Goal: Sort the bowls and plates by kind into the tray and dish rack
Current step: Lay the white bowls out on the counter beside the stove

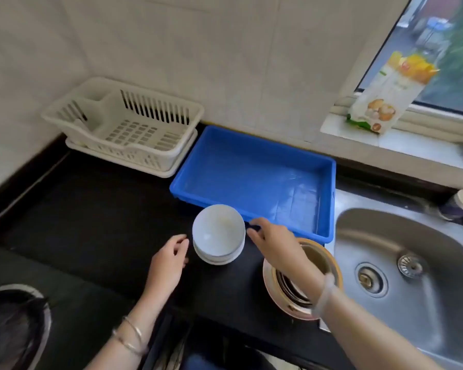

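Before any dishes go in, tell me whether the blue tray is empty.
Empty: the blue tray shows only bare floor; the stacked white bowls stand on the counter outside it.

You will find no legible text here. The packet [388, 92] on the windowsill [422, 148] carries print (blurred throughout) you cannot read.

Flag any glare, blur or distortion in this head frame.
Head view: daylight from the window puts pale glare on the blue tray floor and a sheen on the sink; fisheye bows the counter edges; the whole frame is soft, with the left hand and right hand slightly smeared.
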`<state>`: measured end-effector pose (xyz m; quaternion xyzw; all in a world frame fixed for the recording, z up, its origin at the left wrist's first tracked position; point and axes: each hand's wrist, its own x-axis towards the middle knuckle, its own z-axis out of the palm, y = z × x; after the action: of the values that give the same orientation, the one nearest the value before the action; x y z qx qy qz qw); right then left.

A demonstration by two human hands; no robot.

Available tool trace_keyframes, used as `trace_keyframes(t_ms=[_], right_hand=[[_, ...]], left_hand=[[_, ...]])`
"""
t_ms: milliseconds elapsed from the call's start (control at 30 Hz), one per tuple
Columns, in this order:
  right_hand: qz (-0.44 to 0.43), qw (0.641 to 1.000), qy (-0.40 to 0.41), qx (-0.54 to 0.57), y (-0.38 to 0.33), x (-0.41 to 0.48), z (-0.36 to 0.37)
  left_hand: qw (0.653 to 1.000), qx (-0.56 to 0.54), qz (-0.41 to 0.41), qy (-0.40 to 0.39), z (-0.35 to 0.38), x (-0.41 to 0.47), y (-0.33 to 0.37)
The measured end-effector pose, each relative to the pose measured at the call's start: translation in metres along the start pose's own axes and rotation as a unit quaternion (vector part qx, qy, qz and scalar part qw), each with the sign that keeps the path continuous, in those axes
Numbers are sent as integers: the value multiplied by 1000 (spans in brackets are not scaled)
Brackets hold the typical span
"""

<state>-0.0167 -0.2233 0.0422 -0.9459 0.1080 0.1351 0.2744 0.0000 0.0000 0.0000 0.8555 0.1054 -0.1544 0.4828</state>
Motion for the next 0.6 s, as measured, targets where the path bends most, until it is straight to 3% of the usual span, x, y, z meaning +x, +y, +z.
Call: trace_keyframes(t_ms=[400, 600], right_hand=[[19, 987, 42, -156, -35, 35, 21], [21, 995, 48, -84, -31, 34, 7]], left_hand=[[990, -112, -75, -35, 17, 14, 12], [983, -163, -84, -26, 18, 13, 13]])
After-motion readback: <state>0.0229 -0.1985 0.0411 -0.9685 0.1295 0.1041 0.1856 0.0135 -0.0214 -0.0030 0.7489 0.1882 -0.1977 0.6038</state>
